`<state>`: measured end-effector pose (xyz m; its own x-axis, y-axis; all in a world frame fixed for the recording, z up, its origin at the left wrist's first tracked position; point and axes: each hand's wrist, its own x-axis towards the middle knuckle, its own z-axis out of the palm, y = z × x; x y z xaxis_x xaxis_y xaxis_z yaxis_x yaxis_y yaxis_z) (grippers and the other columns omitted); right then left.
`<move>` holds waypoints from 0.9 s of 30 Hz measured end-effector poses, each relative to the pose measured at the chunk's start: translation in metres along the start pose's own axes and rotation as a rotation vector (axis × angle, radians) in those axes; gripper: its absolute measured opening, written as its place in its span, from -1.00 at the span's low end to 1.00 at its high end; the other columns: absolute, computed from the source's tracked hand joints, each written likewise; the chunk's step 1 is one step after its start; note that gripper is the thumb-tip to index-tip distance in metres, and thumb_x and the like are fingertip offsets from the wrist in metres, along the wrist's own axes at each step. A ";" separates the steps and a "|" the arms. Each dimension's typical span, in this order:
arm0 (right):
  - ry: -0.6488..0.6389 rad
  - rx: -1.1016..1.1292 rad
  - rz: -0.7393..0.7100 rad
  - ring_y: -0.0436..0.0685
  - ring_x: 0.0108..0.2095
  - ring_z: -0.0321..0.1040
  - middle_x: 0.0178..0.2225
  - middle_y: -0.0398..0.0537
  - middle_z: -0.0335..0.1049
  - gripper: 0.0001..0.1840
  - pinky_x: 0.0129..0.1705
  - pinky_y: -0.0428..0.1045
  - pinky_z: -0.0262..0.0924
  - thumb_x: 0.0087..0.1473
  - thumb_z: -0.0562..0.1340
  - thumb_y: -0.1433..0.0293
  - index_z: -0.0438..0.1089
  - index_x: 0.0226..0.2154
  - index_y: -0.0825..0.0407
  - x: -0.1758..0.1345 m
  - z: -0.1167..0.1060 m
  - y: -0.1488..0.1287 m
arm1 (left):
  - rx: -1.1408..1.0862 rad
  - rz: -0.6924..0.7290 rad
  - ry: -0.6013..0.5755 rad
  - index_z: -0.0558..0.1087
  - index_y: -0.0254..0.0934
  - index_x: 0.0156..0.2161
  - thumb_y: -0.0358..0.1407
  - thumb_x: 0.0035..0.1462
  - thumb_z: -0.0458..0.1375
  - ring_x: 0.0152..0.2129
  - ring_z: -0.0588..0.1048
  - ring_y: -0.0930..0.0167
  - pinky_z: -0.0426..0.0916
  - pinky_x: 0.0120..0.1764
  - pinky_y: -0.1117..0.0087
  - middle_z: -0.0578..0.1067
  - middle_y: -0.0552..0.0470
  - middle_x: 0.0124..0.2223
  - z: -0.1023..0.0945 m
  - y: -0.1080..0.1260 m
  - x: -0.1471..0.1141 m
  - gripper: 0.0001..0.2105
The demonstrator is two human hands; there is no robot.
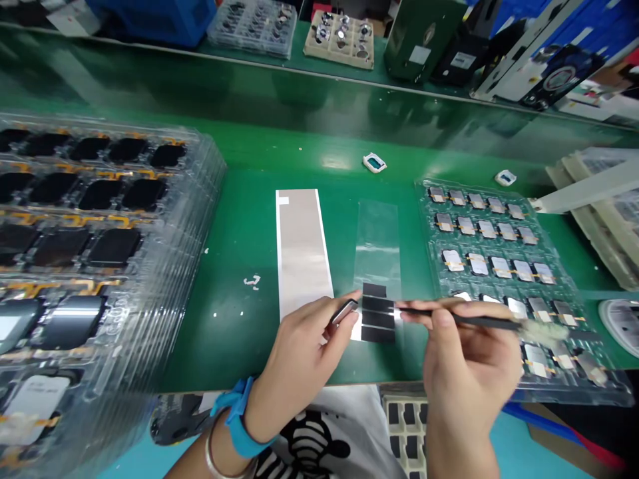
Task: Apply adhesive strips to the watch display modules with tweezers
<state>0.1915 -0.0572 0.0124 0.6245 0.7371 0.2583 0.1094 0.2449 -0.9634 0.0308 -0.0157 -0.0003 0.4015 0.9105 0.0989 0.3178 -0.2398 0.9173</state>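
Black strips remain at 5 o'clock, tray populated at 3, my left hand pinching module, right hand gripping tool.

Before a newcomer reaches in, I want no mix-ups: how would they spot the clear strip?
On the green bench, find the long beige sheet. The clear strip lies right of it; unlike the sheet, it is see-through, with black rectangles at its near end.
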 end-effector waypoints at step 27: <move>-0.255 0.122 -0.348 0.11 -0.20 0.54 -0.26 -0.06 0.46 -0.56 -0.10 0.17 0.60 0.06 0.13 0.84 0.24 -0.11 0.08 -0.036 0.080 -0.003 | -0.146 0.063 0.050 0.00 -0.05 0.43 -0.26 0.43 -0.11 -0.27 0.42 0.36 0.39 -0.14 0.30 0.40 -0.01 -0.14 -0.031 -0.017 -0.014 -0.49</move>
<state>0.1072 -0.0344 0.0123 0.3540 0.7257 0.5899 0.1772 0.5672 -0.8043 -0.0072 -0.0140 -0.0056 0.3725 0.9116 0.1740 0.1639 -0.2492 0.9545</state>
